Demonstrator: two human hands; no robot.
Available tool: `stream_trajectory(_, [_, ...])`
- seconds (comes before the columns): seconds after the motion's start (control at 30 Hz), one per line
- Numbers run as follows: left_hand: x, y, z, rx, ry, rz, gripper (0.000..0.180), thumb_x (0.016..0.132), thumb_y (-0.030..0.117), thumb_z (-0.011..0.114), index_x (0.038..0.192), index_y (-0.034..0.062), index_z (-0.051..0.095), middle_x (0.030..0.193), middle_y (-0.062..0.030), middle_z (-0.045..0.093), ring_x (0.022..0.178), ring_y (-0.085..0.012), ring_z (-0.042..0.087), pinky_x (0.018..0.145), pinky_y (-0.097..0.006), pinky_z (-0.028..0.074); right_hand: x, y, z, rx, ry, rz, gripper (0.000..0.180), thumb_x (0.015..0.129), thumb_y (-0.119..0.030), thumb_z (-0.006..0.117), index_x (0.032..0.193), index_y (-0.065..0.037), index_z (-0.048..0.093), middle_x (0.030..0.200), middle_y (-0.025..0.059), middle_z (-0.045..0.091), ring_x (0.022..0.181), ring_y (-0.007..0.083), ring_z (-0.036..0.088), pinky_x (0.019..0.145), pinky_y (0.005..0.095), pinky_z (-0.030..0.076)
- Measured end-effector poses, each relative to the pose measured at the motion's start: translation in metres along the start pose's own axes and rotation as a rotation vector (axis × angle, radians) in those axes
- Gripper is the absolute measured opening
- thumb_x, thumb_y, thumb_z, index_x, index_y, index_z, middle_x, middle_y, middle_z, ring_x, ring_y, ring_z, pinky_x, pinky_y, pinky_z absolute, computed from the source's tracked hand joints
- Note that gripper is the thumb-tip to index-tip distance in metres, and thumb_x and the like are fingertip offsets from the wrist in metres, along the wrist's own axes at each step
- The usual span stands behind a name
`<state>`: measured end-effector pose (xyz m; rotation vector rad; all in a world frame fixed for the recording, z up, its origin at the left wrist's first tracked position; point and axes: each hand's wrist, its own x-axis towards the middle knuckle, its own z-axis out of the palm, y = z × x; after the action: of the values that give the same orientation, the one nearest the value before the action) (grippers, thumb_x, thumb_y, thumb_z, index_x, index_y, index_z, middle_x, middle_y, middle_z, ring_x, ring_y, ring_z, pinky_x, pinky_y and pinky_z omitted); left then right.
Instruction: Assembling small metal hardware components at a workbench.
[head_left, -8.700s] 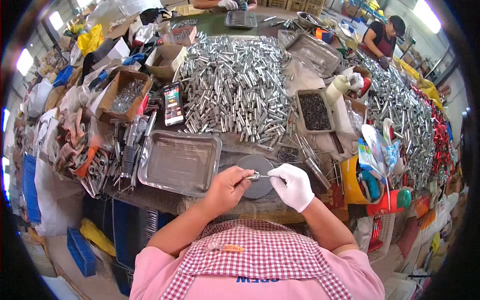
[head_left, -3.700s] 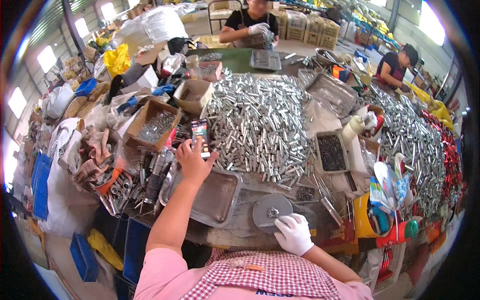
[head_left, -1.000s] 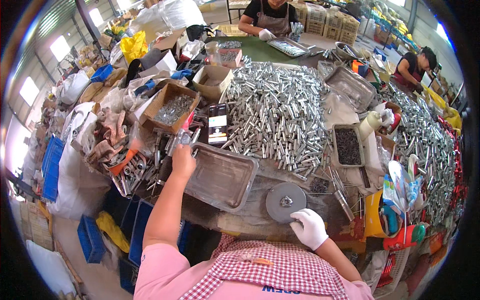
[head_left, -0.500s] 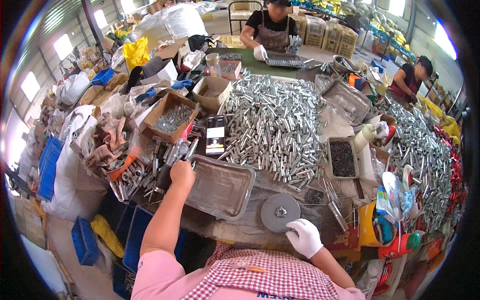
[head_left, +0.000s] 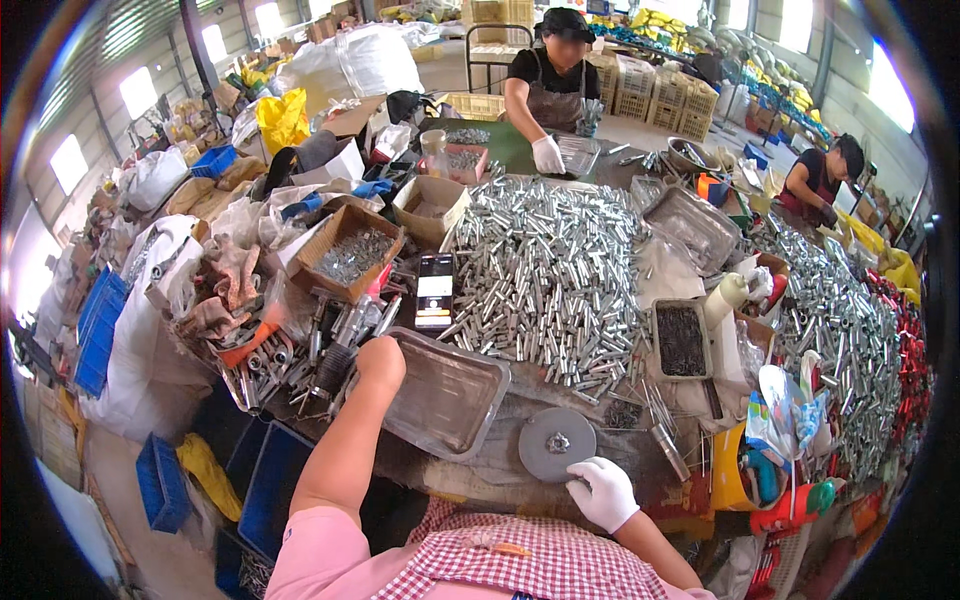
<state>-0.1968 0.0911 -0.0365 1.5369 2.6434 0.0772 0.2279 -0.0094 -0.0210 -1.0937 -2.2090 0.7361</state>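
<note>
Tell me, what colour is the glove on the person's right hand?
White. The glove covers the whole right hand, which rests by the round metal disc; the head view shows it clearly.

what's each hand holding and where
Left hand reaches into the pile of tools; its grip is hidden. Gloved right hand rests at the round metal disc, holding nothing visible.

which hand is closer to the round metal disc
Right. The gloved right hand sits at the round metal disc, at its near right edge. The bare left hand is off beyond the metal tray, at the tray's far left edge.
</note>
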Motion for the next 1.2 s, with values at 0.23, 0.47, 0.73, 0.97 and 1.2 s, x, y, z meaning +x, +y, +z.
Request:
stream_trajectory(0.23, [0.001,-0.012,0.022,-0.042,0.170,0.020,0.016,0.082,0.009,0.061,0.085,0.0001,0.074,0.089,-0.0228,0.071,0.084,-0.0386,0.070,0.074,-0.046,0.056,0.005,-0.004,0.002,0.018,-0.004,-0.049,0.018,0.076,-0.011,0.072,0.093,-0.005,0.068,0.087,0.0120,0.067,0.083,0.0332,0.065,0.074,0.0412,0.052])
stream_trajectory(0.47, [-0.035,-0.022,-0.006,-0.455,0.078,-0.003,0.019,0.075,0.011,0.070,0.087,-0.0038,0.069,0.082,-0.0193,0.071,0.067,-0.0331,0.068,0.067,-0.040,0.056,0.013,-0.011,-0.001,0.116,-0.042,-0.022,0.019,0.079,-0.010,0.071,0.096,-0.004,0.068,0.089,0.0136,0.067,0.085,0.0330,0.065,0.076,0.0391,0.052])
stream_trajectory(0.73, [-0.137,0.085,-0.018,-1.922,-0.348,-0.011,0.013,0.083,0.004,0.068,0.095,0.0003,0.063,0.085,-0.0076,0.067,0.071,-0.0165,0.065,0.067,-0.029,0.055,0.042,-0.047,0.032,0.615,-0.206,0.244,0.034,0.095,-0.017,0.057,0.123,0.002,0.061,0.105,0.0134,0.069,0.097,0.0208,0.066,0.088,0.0304,0.051])
stream_trajectory(0.97, [-0.171,0.118,-0.005,-2.084,-0.509,0.092,0.017,0.085,-0.005,0.063,0.099,0.0019,0.057,0.090,-0.0099,0.066,0.077,-0.0199,0.066,0.071,-0.034,0.057,0.043,-0.045,0.031,0.967,-0.310,0.613,0.025,0.099,-0.017,0.053,0.116,-0.001,0.063,0.085,-0.0034,0.061,0.074,0.0044,0.052,0.068,0.0211,0.045])
stream_trajectory(1.2, [-0.169,0.115,-0.012,-1.928,-0.456,0.211,0.028,0.086,0.000,0.071,0.110,-0.0019,0.058,0.097,-0.0065,0.066,0.086,-0.0137,0.065,0.078,-0.030,0.056,0.031,-0.036,0.035,0.976,-0.276,0.623,0.024,0.097,-0.017,0.056,0.112,0.000,0.065,0.083,-0.0026,0.062,0.071,0.0053,0.053,0.065,0.0217,0.045])
